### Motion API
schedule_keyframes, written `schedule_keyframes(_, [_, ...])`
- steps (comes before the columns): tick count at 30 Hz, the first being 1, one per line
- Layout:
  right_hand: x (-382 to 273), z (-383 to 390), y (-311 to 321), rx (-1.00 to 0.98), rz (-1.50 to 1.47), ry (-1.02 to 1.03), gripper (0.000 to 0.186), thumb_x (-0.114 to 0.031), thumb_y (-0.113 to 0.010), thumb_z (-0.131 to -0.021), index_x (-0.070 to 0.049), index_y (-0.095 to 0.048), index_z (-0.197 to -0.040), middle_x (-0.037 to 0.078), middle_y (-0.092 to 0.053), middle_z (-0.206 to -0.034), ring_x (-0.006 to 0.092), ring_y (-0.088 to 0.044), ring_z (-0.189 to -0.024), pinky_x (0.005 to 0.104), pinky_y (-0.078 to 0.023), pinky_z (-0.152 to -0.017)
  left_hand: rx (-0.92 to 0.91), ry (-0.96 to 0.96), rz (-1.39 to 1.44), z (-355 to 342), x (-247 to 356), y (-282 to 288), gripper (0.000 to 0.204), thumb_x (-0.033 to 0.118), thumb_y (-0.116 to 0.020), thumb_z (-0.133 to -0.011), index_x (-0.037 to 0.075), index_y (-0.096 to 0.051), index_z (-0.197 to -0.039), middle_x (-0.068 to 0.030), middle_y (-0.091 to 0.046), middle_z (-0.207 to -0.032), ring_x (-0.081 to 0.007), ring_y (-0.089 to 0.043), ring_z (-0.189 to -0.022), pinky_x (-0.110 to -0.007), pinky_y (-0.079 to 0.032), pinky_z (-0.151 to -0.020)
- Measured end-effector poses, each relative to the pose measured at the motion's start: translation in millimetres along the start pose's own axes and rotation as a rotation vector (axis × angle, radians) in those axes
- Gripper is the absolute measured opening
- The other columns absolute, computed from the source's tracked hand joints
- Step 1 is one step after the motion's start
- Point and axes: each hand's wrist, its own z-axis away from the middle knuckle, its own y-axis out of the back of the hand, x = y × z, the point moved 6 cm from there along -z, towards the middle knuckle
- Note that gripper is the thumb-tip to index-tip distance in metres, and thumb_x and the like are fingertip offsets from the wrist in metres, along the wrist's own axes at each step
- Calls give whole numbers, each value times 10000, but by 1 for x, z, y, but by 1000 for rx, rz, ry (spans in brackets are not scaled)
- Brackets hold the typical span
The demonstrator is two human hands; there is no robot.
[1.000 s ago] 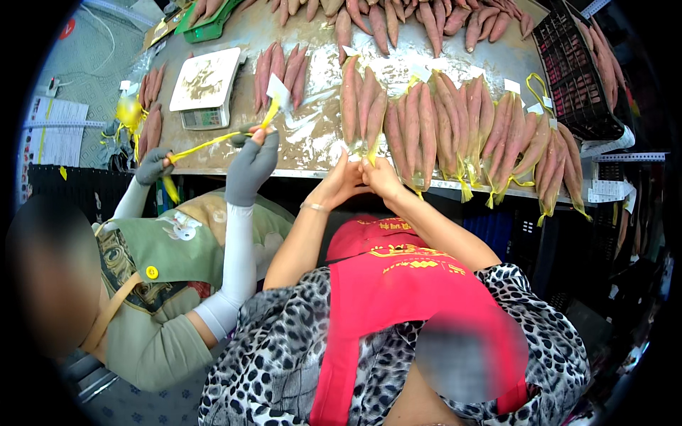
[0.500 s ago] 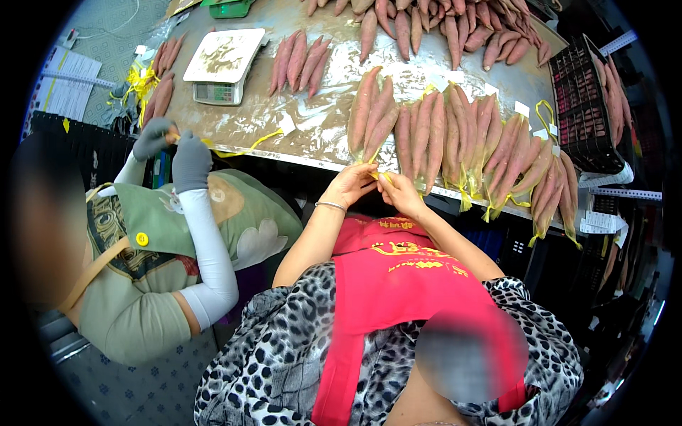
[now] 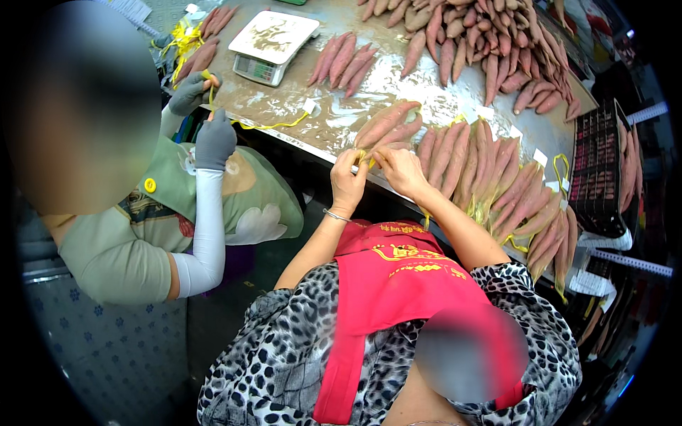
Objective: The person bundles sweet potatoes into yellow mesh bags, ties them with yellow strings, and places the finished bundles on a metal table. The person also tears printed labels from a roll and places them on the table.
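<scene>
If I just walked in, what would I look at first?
Probably the big heap of sweet potatoes on the far side of the table. The bright red apron at the lower middle stands out too. Just above it, the left hand and right hand hold yellow netting.

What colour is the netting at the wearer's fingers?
The netting is yellow, best seen in the head view.
</scene>
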Motion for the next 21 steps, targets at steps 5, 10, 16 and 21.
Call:
schedule_keyframes(5, [-27, -35, 13, -67, 110, 120, 198, -214, -568, -910, -42, -648, -856, 246, -639, -728, 446, -638, -734, 544, -487, -660, -145, -243, -115, -33, 21, 21, 151, -20, -635, -811, -21, -623, -962, -171, -623, -895, -368, -612, -857, -385, -502, -774])
schedule_keyframes(10, [-11, -83, -5, -208, -233, 99, 258, -223, -560, -938, -18, -657, -816, 181, -631, -668, 351, -631, -619, 486, -478, -618, -84, -306, -182, -56, 30, 40, 74, 22, -644, -814, 2, -585, -854, -157, -590, -851, -364, -580, -818, -436, -483, -714])
schedule_keyframes(16, [26, -103, -62, -554, -568, -277, 256, -231, -623, -935, -5, -679, -827, 107, -640, -632, 193, -627, -576, 361, -490, -582, -151, -460, -676, -52, 40, 51, 191, 51, -702, -746, 30, -653, -930, -77, -565, -815, -236, -600, -796, -331, -518, -672])
schedule_keyframes(21, [-28, -109, -32, -311, -135, 165, 160, -170, -696, -845, -12, -717, -827, 140, -671, -670, 258, -665, -618, 393, -512, -600, -167, -706, -763, -45, 38, 63, 243, 52, -679, -716, 16, -654, -955, -59, -595, -870, -224, -618, -849, -327, -539, -720])
